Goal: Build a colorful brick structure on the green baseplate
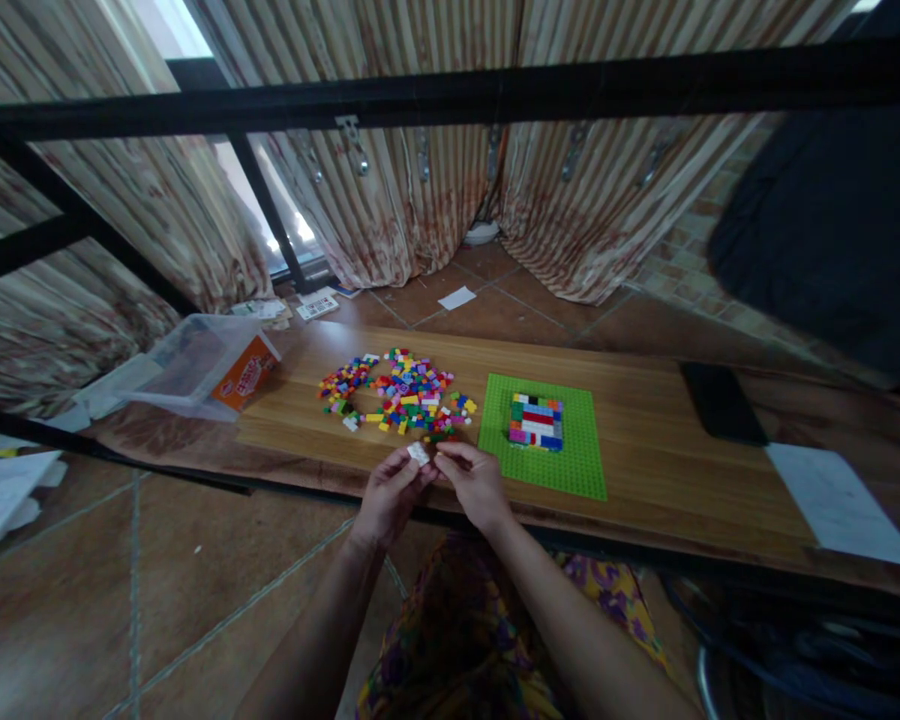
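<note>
My left hand (391,492) pinches a small white toy brick (418,453) between thumb and fingers, just over the board's front edge. Close beside it, my right hand (474,482) has its thumb and fingertips pressed together near the brick; whatever they hold is too small to make out. Beyond my hands lies a loose pile of colourful toy bricks (412,385) with a bare gap in its left part. To the right, a green baseplate (581,470) bears a low, roughly square build of multicoloured bricks (538,420), with red, white and blue rows in its middle.
On the wooden board (645,440), a black phone (722,402) and a white paper sheet (844,500) lie to the right. A clear plastic bin (187,365) with an orange label stands at the left end. A black metal bar (450,95) crosses in front of striped curtains (600,200).
</note>
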A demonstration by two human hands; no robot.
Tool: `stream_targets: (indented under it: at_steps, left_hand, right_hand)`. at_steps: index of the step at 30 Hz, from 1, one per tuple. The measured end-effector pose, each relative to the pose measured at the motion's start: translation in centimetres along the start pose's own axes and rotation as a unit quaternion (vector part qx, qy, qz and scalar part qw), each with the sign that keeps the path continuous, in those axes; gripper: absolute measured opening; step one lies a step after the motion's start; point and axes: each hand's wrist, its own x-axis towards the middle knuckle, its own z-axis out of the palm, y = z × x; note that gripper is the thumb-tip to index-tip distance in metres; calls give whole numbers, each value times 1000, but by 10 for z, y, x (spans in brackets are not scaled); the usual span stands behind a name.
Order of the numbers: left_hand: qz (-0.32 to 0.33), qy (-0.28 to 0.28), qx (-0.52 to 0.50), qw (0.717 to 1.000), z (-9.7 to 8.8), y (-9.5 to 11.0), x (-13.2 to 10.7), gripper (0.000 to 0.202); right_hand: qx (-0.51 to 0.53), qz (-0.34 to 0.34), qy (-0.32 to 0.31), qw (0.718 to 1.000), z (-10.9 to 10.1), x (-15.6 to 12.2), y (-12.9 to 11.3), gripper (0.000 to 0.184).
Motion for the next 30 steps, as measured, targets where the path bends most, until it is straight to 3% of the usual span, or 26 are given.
stream_targets:
  at_steps: [4,9,12,15,18,22,30]
  left_hand:
    - [-26,0,-30,999,-3,2,1,31]
    - [-38,12,-28,999,-5,3,2,28]
    - [-41,22,-30,998,-5,4,4,27]
    - [-52,13,-25,998,-3,6,4,27]
    - [-72,-11,-23,997,0,7,2,30]
    - [-93,-38,-5,995,6,8,-2,31]
    - [-104,-62,60,991,17,8,-7,28]
  right_hand:
    - [-243,-145,-18,959,-6,7,-1,23]
    - [-364,-194,-40,910,-6,17,-5,33]
    - [-354,-200,-28,913,-5,17,-11,34]
    - [-279,-193,-24,940,-7,10,-19,30]
    - [-195,-175,-77,962,-11,2,-28,33]
    - [-155,-174,-136,963,-18,-3,-33,32]
    - [-134,-164,-103,972,-28,-4,-28,17]
